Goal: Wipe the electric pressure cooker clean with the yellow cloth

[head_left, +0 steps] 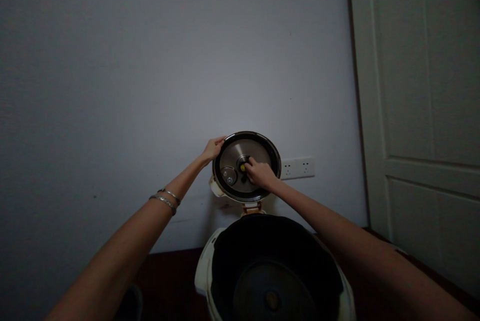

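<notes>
A pressure cooker with a raised, hinged lid (253,183) stands in front of me, its metal inner side facing me. My left hand (213,149) grips the lid's upper left rim with closed fingers. My right hand (259,173) is at the middle of the lid, fingers pinched around a small yellow piece (243,167) at the centre fitting. Too little of that piece shows to tell its kind. A small round valve plate (228,176) is left of my right hand. Below the hinge, the cooker body (204,266) is open, showing a dark interior with no inner pot.
Behind the lid is a pale wall (150,86) with a white socket strip (298,168) right of the lid. A panelled door (405,111) is at the right. The cooker stands on a dark red surface (168,281). A dark rounded object (131,303) shows beneath my left forearm.
</notes>
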`<state>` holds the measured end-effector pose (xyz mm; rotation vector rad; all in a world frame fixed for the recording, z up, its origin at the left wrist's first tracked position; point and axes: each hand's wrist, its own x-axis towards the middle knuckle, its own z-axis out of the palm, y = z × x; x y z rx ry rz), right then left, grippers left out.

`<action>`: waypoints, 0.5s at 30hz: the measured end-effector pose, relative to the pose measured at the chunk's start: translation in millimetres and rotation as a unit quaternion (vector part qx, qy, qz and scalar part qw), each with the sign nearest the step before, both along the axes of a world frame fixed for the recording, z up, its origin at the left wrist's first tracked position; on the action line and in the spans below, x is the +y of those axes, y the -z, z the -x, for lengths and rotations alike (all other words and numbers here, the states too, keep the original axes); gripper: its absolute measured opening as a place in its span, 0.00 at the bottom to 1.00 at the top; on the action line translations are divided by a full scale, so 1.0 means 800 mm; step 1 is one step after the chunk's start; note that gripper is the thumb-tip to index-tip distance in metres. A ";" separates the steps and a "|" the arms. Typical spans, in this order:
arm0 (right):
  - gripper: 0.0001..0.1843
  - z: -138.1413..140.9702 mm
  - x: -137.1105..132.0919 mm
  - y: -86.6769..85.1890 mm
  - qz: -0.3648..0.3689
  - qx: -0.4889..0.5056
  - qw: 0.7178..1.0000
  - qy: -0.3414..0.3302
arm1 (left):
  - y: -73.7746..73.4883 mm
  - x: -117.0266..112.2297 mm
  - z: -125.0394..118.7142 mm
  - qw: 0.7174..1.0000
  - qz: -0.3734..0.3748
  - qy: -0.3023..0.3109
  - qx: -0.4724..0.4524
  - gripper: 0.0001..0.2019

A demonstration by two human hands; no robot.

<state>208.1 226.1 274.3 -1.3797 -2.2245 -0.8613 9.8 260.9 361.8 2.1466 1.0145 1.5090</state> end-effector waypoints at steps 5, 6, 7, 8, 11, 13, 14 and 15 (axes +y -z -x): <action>0.18 0.000 -0.001 -0.007 -0.001 0.006 1.000 0.003 | 0.001 0.004 0.000 1.000 0.002 -0.004 -0.002 0.18; 0.18 -0.001 0.000 -0.014 -0.009 0.022 1.000 0.016 | 0.001 0.005 0.000 1.000 0.003 -0.004 -0.005 0.18; 0.19 -0.001 0.000 -0.020 -0.014 0.037 0.999 0.029 | 0.001 0.005 0.000 1.000 0.004 -0.004 -0.008 0.18; 0.19 0.000 0.000 -0.024 -0.016 0.048 0.998 0.038 | 0.001 0.006 -0.001 1.000 0.004 -0.006 -0.011 0.18; 0.18 0.006 -0.002 -0.018 -0.001 0.029 0.999 0.022 | 0.000 0.005 -0.001 1.000 -0.001 -0.009 -0.014 0.17; 0.18 0.011 -0.004 -0.008 0.013 -0.009 1.000 -0.012 | 0.000 0.004 -0.001 1.000 -0.006 -0.002 -0.008 0.17; 0.18 0.013 -0.004 -0.005 0.015 -0.021 0.999 -0.025 | 0.000 0.004 0.000 1.000 -0.007 0.002 -0.006 0.17; 0.18 0.015 -0.004 -0.005 0.014 -0.025 0.999 -0.030 | 0.000 0.003 0.000 1.000 -0.006 0.006 -0.005 0.18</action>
